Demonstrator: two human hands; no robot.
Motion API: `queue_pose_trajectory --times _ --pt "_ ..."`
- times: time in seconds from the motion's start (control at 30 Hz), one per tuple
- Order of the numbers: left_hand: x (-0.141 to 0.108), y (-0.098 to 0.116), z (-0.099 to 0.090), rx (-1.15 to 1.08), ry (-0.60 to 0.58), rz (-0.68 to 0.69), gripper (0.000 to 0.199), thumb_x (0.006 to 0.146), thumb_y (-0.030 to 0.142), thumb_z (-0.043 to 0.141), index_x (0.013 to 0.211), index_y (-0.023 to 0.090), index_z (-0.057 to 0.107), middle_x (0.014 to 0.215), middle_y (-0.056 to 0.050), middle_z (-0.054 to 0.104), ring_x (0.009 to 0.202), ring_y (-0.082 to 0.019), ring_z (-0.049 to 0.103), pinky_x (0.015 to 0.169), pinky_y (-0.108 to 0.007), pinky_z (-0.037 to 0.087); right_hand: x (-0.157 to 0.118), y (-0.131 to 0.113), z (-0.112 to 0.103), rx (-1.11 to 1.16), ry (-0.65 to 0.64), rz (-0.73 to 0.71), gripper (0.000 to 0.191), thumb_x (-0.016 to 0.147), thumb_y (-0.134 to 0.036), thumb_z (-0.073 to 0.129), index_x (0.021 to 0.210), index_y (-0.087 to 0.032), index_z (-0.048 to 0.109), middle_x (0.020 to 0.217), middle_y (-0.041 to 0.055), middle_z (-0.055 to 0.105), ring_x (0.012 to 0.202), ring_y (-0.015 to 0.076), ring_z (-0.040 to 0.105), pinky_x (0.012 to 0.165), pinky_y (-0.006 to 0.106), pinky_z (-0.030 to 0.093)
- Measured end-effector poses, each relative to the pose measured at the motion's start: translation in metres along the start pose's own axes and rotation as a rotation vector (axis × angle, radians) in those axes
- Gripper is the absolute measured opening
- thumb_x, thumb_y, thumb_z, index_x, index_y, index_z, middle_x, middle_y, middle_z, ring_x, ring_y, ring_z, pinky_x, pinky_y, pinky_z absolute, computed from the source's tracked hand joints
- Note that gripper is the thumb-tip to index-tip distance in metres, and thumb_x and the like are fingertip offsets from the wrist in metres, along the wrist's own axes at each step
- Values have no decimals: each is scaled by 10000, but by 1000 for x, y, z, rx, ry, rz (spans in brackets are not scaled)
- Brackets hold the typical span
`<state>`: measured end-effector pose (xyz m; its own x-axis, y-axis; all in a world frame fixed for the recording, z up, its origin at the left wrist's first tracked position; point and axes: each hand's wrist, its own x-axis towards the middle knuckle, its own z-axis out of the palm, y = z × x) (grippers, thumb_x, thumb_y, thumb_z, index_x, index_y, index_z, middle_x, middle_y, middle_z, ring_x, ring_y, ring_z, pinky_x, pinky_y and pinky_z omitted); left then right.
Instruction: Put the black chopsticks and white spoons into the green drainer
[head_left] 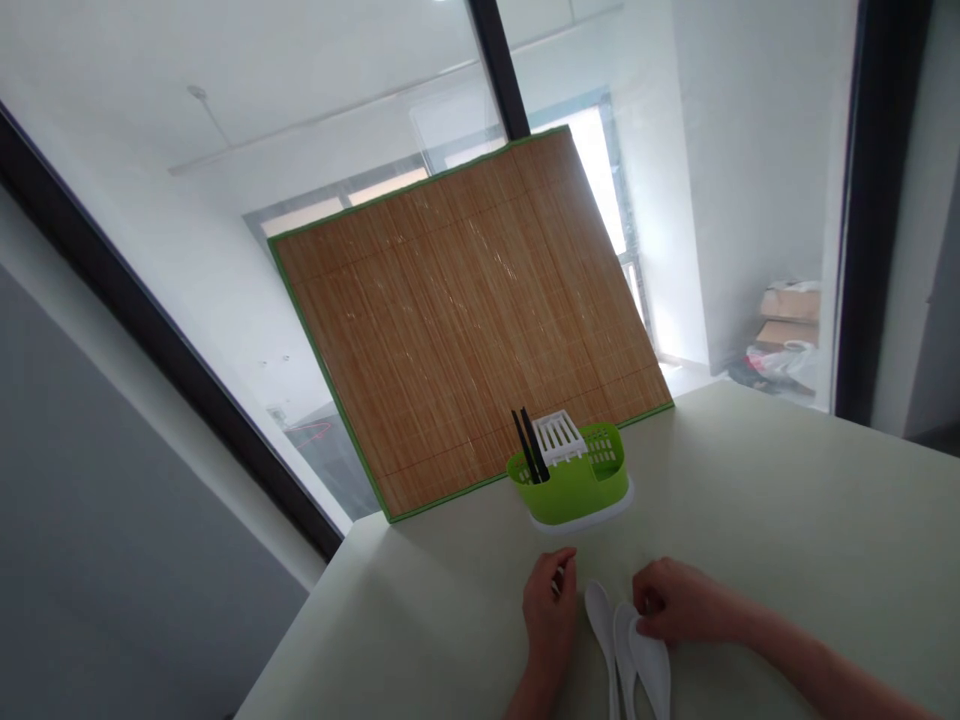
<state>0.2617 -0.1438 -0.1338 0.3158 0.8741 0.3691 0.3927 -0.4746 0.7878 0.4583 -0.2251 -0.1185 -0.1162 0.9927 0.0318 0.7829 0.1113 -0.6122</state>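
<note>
Several white spoons [604, 625] lie side by side on the pale table, bowls pointing away from me. My right hand [671, 600] has its fingers closed at the bowl of the rightmost spoon [654, 665], touching its upper edge. Left of the spoons rests my left hand [551, 605], its fingers curled together on the table; whether anything small is inside them is hidden. Beyond both hands stands a green utensil holder [574, 495] on a white base. Two black sticks [530, 447] and a white slatted piece [559, 437] rest in it.
A brown bamboo mat [472, 320] with green edging leans upright against the glass behind the holder. The pale table [787, 520] extends to the right. Cardboard boxes [789, 318] and plastic bags are visible beyond the glass.
</note>
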Motion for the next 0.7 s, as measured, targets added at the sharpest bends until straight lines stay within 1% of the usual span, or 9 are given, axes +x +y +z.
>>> queue_pose_trajectory --times 0.13,0.23,0.3,0.4,0.5,0.57,0.6,0.63,0.7 --pt "-5 4 7 -36 -40 -8 246 879 317 467 971 224 676 922 -33 675 758 -151 590 658 -270 455 2 3 1 27 -15 21 116 616 -108 561 616 -184 649 516 -23 651 443 121 567 427 195 337" --pt "-6 4 8 -44 -46 -7 239 873 314 475 960 226 680 922 -34 676 765 -153 596 660 -272 455 4 6 -8 -2 44 0 106 658 -134 575 631 -184 664 538 -13 654 476 135 571 451 216 347" --pt "-5 3 7 -43 -38 -13 242 873 315 474 960 225 680 932 -35 677 778 -157 599 655 -272 451 5 7 -20 -38 126 -27 120 737 -198 572 680 -191 677 603 4 669 560 160 589 515 249 375" --pt "-3 2 6 -47 -25 -23 256 880 326 463 963 218 681 944 -40 681 805 -162 604 661 -272 451 4 4 -42 -62 254 -83 238 893 -317 468 857 -216 680 792 24 699 710 183 615 640 292 429" --pt "-1 0 6 -47 -17 -36 263 884 329 458 968 215 680 951 -41 683 812 -162 604 663 -272 451 2 -2 -60 -159 501 -208 299 967 -357 378 1021 -235 646 935 43 686 838 182 622 709 292 454" --pt "-1 -1 6 -46 -11 -35 267 886 331 456 981 214 677 958 -42 682 805 -161 603 664 -273 452 1 -6 -67 -287 674 -318 304 982 -339 367 1057 -221 637 926 57 674 854 178 613 703 281 455" --pt "-1 -2 7 -46 -6 -32 269 886 334 457 989 212 674 961 -44 681 800 -160 603 663 -273 454 1 -9 -69 -354 731 -361 298 984 -321 371 1067 -210 635 913 62 670 847 176 604 695 278 452" --pt "-1 -3 7 -46 1 -29 271 885 336 460 999 210 671 964 -46 680 793 -158 602 664 -274 456 1 -10 -70 -420 769 -396 286 983 -299 382 1078 -200 632 901 64 667 835 176 595 685 279 448" --pt "-2 -3 7 -47 19 -23 272 880 335 469 1017 205 665 966 -50 678 775 -154 600 663 -274 461 1 -12 -69 -536 798 -440 257 973 -250 413 1108 -189 622 887 64 665 815 181 575 665 286 437"
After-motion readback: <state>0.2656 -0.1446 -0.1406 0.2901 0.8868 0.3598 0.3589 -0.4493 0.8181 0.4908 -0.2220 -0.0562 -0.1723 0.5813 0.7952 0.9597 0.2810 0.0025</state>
